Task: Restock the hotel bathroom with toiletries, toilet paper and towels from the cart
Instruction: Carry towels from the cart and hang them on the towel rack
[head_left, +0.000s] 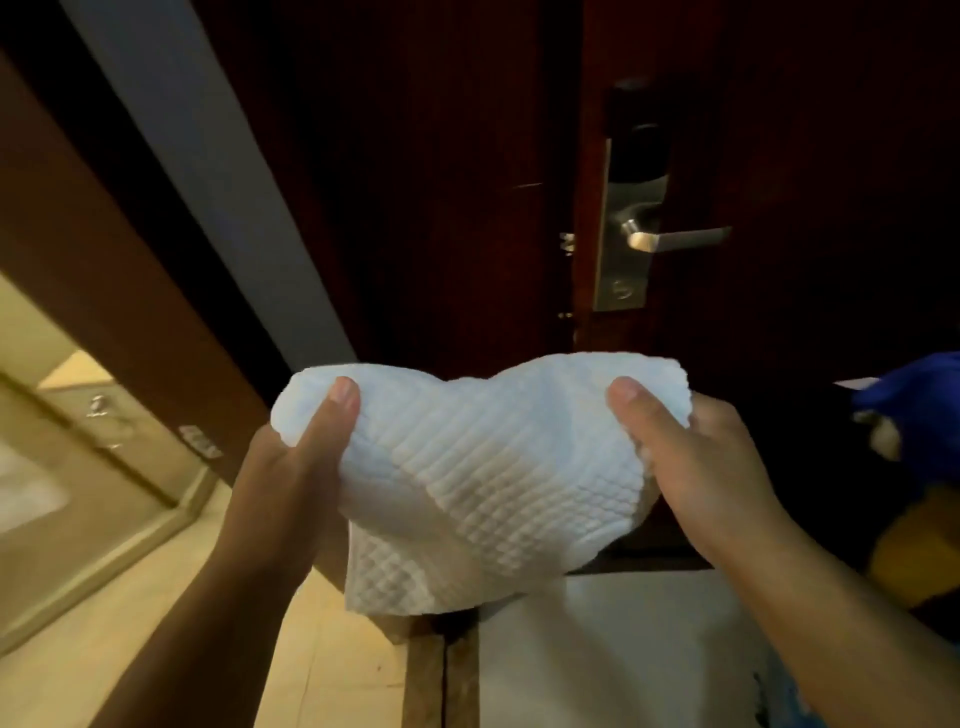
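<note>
Left hand (291, 457) and right hand (696, 457) each pinch an upper corner of a white, quilted-texture towel (493, 467), thumbs pressed on top, the other fingers hidden beneath it. The towel sags between them, held in the air before a dark wooden door (805, 156) with a metal lever handle (675, 240). Beige floor tiles (322, 665) lie lower left.

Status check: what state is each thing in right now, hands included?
White towel: off any surface, stretched between both hands, lower corner hanging.
Left hand: grips the towel's left edge, thumb on top.
Right hand: grips the towel's right edge, thumb on top.
Door lever: level, untouched.
</note>
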